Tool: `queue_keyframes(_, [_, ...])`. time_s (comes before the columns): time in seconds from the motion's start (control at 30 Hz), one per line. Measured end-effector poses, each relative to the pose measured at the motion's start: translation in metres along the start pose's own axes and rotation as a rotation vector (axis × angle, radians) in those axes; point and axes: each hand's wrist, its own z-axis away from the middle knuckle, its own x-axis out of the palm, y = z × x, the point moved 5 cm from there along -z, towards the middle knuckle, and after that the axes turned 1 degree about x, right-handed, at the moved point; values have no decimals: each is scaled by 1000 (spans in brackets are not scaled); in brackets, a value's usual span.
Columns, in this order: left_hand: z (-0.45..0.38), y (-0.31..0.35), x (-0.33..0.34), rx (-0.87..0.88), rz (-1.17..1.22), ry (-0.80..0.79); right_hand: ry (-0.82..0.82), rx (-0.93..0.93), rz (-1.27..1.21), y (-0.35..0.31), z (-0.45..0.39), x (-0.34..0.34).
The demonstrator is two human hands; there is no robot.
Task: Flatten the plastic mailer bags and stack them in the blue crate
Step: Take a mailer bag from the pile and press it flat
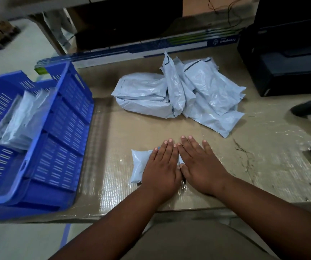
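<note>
- Both hands flat on one mailer bag at the near edge of the table, palms down, side by side and thumbs nearly touching.
- Left hand: fingers straight, together, pressing down, nothing grasped. Covers the bag's middle; the bag's left third sticks out past it.
- Right hand: fingers straight and slightly spread, also pressing, not gripping. The bag's right end is hidden under it, so I can't tell how far it runs.
- Reads as the flatten step: two flat palms spread the load to push air out, where a pinch would only wrinkle it.
- Visible end of the bag looks puffy, so probably not done pressing.
- Pile of unflattened bags sits further back on the table, well apart from the hands, loosely heaped and crumpled. Plenty left.
- Blue crate is at the left, close to the left hand's side, so a short carry. A few flattened bags already lie inside, leaning rather than level.
- Printer is at the far right, out of the work zone.
</note>
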Motion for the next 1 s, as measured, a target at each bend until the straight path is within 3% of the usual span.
queue_keyframes(0.17, [2,-5,-4,-11,-19,17,-11,-3,4,1,-4,-8])
queue_keyframes(0.33, [12,-10,-18,0,-60,86,97,-44,-28,-20,-16,-36])
queue_keyframes(0.53, [13,-28,-8,-52,-27,41,70,-63,-4,-38,-22,0])
queue_keyframes(0.77, [20,-33,-3,-10,51,136,100,-101,42,-36,-20,3])
queue_keyframes(1.0, [18,-37,0,-79,30,61,75,-77,40,-35,-20,3])
